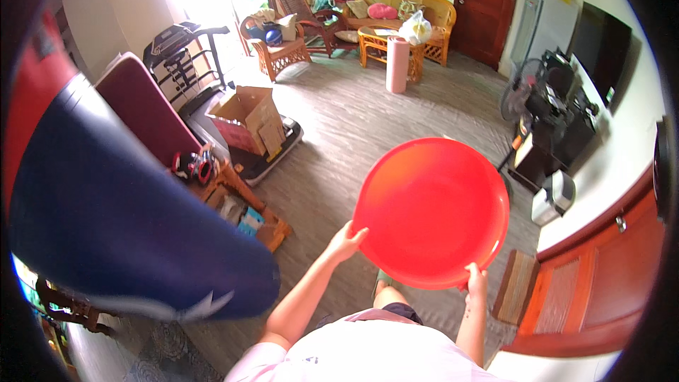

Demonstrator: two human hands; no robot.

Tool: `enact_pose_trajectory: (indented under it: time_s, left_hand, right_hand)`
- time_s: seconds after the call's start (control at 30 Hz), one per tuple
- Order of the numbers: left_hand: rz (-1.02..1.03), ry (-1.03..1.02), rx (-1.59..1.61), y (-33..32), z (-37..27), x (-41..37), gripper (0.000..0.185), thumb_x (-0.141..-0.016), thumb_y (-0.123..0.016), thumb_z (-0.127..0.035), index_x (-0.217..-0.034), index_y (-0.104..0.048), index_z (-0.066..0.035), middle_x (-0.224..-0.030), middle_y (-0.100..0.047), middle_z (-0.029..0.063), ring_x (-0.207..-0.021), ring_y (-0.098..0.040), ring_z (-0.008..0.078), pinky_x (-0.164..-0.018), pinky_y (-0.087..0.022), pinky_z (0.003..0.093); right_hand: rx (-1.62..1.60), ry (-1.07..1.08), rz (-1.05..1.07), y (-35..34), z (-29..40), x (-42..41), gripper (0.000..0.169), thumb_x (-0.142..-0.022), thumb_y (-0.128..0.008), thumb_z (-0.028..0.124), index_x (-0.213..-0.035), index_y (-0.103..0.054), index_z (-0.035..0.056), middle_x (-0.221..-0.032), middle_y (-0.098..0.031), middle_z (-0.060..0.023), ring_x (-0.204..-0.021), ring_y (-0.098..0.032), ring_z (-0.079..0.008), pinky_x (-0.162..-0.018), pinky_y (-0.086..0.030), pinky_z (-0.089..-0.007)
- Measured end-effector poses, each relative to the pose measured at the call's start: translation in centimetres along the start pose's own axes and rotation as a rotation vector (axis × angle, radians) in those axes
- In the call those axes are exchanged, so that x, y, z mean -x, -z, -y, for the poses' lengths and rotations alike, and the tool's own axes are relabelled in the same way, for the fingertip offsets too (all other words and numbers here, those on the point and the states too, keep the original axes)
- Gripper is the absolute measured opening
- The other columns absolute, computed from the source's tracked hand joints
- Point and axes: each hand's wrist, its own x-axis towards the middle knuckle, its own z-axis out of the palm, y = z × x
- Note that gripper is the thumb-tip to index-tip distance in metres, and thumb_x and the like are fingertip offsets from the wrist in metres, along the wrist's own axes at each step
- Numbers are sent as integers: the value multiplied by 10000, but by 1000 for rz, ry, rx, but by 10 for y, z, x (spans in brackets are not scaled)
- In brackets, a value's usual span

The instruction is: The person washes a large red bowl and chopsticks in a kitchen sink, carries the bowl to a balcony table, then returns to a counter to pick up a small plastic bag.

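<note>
A large round red plastic basin [432, 212] is held out in front of my body, its hollow side facing up towards me. My left hand [346, 244] grips the rim at the basin's left, thumb over the edge. At the near right of the rim, my right hand [476, 281] has hold of it too, thumb on the inside. The fingers of both hands are partly hidden beneath the rim. Nothing shows inside the basin.
A blue and red punching bag [143, 212] fills the left. Beyond it are a treadmill [199, 111] with a cardboard box [249, 119] on it. A rolled pink mat [397, 63] stands by the rattan table [371, 37]. To the right are an electric fan [522, 87] and a doormat [515, 286].
</note>
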Motion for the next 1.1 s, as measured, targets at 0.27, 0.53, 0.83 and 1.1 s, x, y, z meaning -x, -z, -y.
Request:
enact_pose_trajectory:
  time_s: [0.27,0.53,0.83,1.1]
  left_hand:
    - [-165,-16,-406,86,-76,-238,819,-811,-620,-401,-1420,-173,-85,-1228,-496,207,-1056,-550,286,-837,-470,365]
    - [-515,-197,-912,212,-133,-457,885,-609,-787,-417,-1355,-353,-225,-1458,-34,272,-1374,4,378,-1088,-80,520]
    - [-83,-547,-1025,335,-197,-826,351,-587,-743,-270,-907,-679,-141,-1277,-495,82,-1274,-359,244,-1100,-93,530]
    - [29,-544,-901,451,-224,-1084,267,-600,-734,-261,-811,-661,-115,-772,-649,24,-823,-612,191,-827,-418,325]
  right_hand:
    - [35,149,157,-245,88,-299,121,-739,-518,116,-743,-574,10,-554,-561,-64,-372,-504,-162,-318,-371,-280]
    - [107,-21,498,-546,226,-463,210,-750,-555,202,-648,-570,19,-500,-545,-87,-339,-491,-179,-316,-369,-293]
    - [167,55,322,-755,298,-698,136,-733,-562,168,-715,-590,36,-563,-560,-32,-412,-513,-132,-358,-390,-283]
    - [304,-131,412,-987,362,-899,181,-755,-547,235,-710,-560,60,-521,-538,-49,-334,-459,-140,-291,-323,-250]
